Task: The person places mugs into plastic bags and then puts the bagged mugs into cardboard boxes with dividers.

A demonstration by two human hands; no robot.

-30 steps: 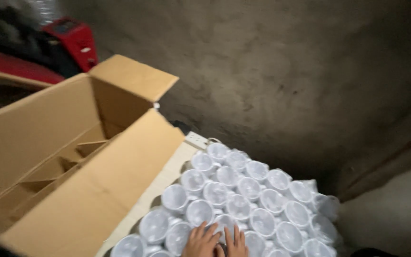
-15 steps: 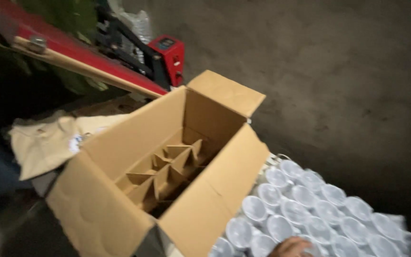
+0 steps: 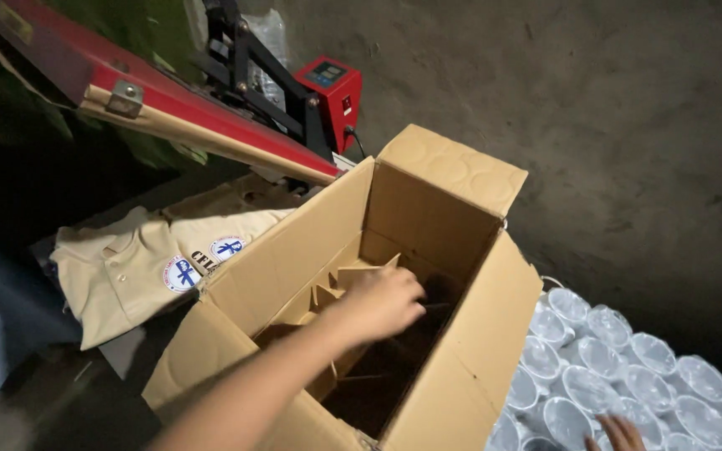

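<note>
An open brown cardboard box stands in the middle, with cardboard dividers inside it. My left hand reaches down into the box, its fingers curled over the dividers; the grip itself is hidden. To the right of the box lies a pack of clear plastic cups, mouths up and wrapped in film. Only the fingertips of my right hand show at the bottom edge. They rest spread on the cups.
Folded beige shirts with round badges lie left of the box. Behind them stands a red and black press machine with a long red arm. A grey concrete wall fills the upper right.
The view has swung left from the cups to the box. My left hand left the cups and went into the box. My right hand stays on the cups.
</note>
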